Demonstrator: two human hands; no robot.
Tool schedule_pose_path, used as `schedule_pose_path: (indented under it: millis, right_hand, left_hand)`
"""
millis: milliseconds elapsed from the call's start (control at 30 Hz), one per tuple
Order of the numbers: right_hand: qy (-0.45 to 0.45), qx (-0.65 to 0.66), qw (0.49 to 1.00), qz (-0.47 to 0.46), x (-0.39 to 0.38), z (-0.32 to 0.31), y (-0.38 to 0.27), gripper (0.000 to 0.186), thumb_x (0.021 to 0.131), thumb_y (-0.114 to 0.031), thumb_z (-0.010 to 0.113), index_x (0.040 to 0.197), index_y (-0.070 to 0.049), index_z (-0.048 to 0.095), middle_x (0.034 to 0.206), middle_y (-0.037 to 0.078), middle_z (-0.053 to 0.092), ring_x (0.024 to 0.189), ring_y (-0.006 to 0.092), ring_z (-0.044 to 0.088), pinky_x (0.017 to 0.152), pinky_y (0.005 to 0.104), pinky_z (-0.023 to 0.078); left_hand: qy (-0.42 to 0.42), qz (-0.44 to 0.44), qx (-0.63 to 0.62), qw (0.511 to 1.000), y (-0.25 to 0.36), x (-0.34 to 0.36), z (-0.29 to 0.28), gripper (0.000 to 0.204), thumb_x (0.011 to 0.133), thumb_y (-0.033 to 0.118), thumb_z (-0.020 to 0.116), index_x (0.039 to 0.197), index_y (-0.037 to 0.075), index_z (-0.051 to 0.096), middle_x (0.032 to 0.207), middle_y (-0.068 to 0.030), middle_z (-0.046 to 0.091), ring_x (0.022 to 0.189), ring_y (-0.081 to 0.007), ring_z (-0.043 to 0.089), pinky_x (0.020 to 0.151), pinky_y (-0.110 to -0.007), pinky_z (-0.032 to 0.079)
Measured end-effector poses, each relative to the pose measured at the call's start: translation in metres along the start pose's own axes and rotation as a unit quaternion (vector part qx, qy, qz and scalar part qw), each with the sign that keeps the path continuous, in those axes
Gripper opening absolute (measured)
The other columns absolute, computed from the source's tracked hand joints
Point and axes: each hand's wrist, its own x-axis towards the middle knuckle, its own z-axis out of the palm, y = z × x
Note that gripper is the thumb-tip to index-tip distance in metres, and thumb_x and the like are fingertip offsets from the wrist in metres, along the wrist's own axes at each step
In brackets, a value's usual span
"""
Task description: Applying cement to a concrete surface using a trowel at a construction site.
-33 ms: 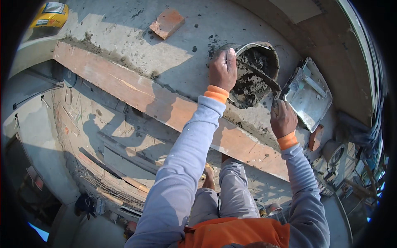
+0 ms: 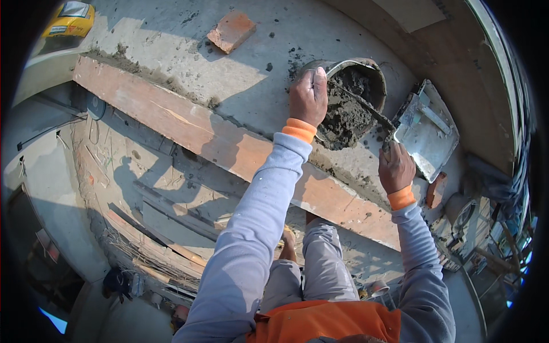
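A bucket (image 2: pixel 380 86) of wet grey mortar (image 2: pixel 346 117) stands tilted on the concrete surface. My left hand (image 2: pixel 309 97) is closed on the bucket's near-left edge; whether it grips the rim or the handle, I cannot tell. My right hand (image 2: pixel 396 167) is wrapped round the handle of a mortar-caked trowel (image 2: pixel 369 108), seen edge-on. The trowel's blade reaches across the mouth of the bucket, against the mortar. Just right of the bucket lies a scuffed, mortar-stained metal pan (image 2: pixel 426 134).
A long reddish board (image 2: pixel 229 146) runs diagonally between my body and the bucket. A brick (image 2: pixel 231 32) lies beyond it, another brick piece (image 2: pixel 437 190) below the pan. A yellow bag (image 2: pixel 70 22) sits at the far left. Planks and sticks (image 2: pixel 166 251) lie lower left.
My right hand has moved slightly right and toward me, drawing the trowel along. The mortar surface in the bucket looks shifted. My left hand has stayed put.
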Motion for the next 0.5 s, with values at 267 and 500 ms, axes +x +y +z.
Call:
schedule_pose_path:
  millis: [267,500]
  right_hand:
    - [-0.221,-0.056,0.971,0.069,0.034,0.005,0.023,0.027,0.077,-0.013,0.057,0.102,-0.003,0.061,0.084,0.021,0.066,0.079,0.0401,0.065,0.069,0.0493,0.053]
    - [-0.42,0.265,0.859,0.122,0.056,0.045,-0.006,0.028,0.072,-0.009,0.061,0.098,0.003,0.06,0.066,0.014,0.06,0.055,0.0241,0.062,0.049,0.0362,0.05]
  left_hand:
    - [0.017,0.031,-0.004,0.999,0.001,-0.005,0.004,0.038,0.101,0.029,0.047,0.079,-0.001,0.057,0.06,-0.0121,0.052,0.054,-0.0204,0.044,0.054,-0.036,0.042]
    - [0.013,0.01,0.003,1.0,-0.005,-0.004,-0.004,0.038,0.101,0.028,0.046,0.085,-0.003,0.06,0.064,-0.0097,0.055,0.057,-0.0168,0.047,0.056,-0.034,0.043]
